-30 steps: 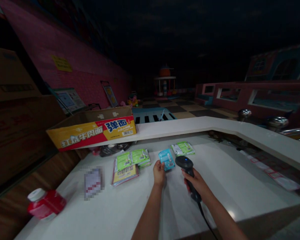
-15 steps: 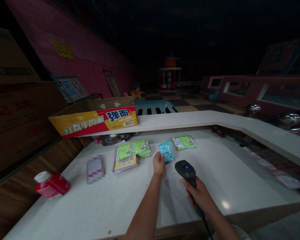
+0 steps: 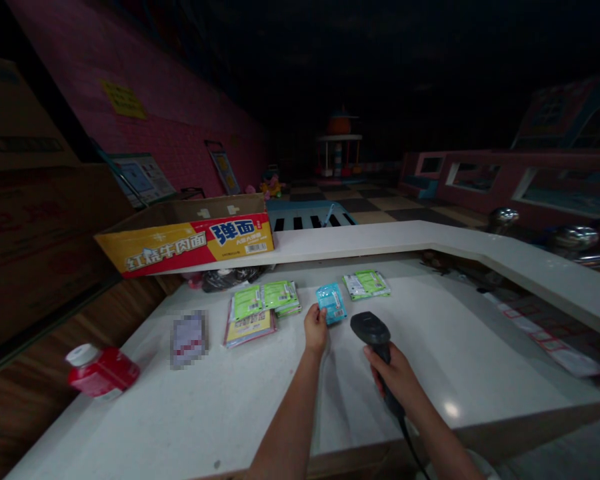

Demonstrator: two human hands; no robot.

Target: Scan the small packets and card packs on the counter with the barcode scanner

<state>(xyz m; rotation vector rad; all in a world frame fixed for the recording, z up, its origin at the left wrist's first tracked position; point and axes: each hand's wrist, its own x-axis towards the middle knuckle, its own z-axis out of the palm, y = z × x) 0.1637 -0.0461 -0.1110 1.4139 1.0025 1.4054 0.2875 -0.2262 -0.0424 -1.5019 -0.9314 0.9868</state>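
My left hand point(image 3: 315, 328) pinches the lower left edge of a blue packet point(image 3: 332, 303), its printed back with a barcode facing up. My right hand point(image 3: 396, 375) is wrapped round the handle of a black barcode scanner point(image 3: 371, 328), whose head points toward the blue packet and whose cord trails down to the counter's front edge. To the left, green packets point(image 3: 265, 300) overlap a yellow packet point(image 3: 251, 328). Beyond the scanner lies a smaller pile of green packets point(image 3: 367, 285).
A red bottle with a white cap point(image 3: 104, 372) lies on the white counter point(image 3: 190, 420) at left, near a pixelated item point(image 3: 189, 340). A yellow and red noodle carton point(image 3: 195, 240) sits on the raised ledge point(image 3: 360, 241). Brown cartons point(image 3: 40, 227) are stacked at far left.
The blue light on the scanner head no longer shows. The scanner head has tipped slightly up and away. The left hand and blue packet have barely moved.
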